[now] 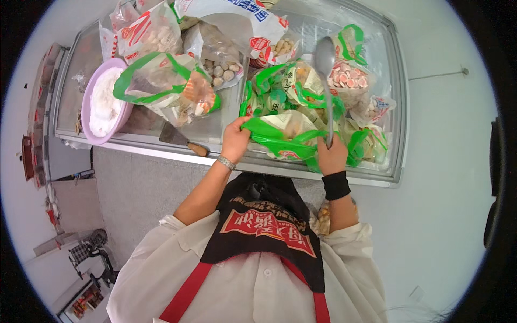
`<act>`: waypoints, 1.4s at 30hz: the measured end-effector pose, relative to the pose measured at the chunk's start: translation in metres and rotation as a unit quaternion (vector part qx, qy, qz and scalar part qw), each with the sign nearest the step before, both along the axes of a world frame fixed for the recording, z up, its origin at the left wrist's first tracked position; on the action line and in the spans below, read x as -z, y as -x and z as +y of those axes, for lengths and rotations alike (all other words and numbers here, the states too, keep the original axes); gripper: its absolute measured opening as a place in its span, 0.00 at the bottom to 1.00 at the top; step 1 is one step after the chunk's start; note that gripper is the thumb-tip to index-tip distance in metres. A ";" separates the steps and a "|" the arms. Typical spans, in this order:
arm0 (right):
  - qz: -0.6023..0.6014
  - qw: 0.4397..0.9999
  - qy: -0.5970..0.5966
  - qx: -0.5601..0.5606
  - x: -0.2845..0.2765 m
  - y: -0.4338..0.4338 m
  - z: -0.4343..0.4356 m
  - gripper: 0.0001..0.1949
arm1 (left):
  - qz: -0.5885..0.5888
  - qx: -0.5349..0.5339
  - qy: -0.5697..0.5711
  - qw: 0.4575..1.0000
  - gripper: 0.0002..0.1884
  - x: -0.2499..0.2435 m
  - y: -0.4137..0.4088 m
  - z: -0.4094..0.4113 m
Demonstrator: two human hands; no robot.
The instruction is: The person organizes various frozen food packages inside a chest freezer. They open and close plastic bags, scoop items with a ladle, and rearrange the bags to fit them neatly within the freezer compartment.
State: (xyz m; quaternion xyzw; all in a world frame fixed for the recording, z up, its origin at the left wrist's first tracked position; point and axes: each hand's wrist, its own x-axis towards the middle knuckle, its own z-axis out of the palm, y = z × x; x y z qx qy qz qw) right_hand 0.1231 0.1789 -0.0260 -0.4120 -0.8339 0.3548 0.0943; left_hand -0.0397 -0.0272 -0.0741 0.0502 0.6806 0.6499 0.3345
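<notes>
My left hand (235, 139) grips the left end of a green-edged plastic food bag (282, 135), near the front rim of a chest freezer. At the bag's right end, my right hand (333, 155) holds its edge together with the handle of a large metal spoon (324, 60), whose bowl points away from me. Stretched between both hands, the bag shows pale contents through its clear part. Just behind it lie more green-edged bags (301, 80). A bag of pink-and-white slices (349, 76) sits beyond the spoon to the right.
On the left a lilac basin (125, 117) of white frosty stuff stands by a green-edged bag with orange-striped pieces (200, 95). A scraper with a wooden handle (198, 149) rests near the freezer's front rim (149, 148). Bags of balls (220, 72) lie farther back.
</notes>
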 end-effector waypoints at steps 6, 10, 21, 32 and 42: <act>0.068 0.996 -0.003 0.050 -0.005 -0.008 -0.009 0.16 | 0.269 0.032 0.162 0.949 0.18 -0.017 0.014 0.018; 0.214 0.898 0.321 0.212 -0.001 -0.009 -0.018 0.17 | 0.271 0.079 0.246 0.927 0.33 -0.040 0.025 0.012; 0.256 0.883 0.359 0.161 -0.007 0.021 -0.001 0.15 | 0.516 0.363 0.090 0.770 0.35 -0.078 0.018 0.048; 0.307 0.915 0.206 0.161 -0.042 -0.042 0.027 0.23 | 0.529 0.368 0.205 0.737 0.13 -0.027 0.027 0.049; -0.003 1.000 0.016 -0.009 -0.007 -0.060 -0.023 0.26 | 0.500 0.371 0.243 0.744 0.14 0.008 0.005 -0.019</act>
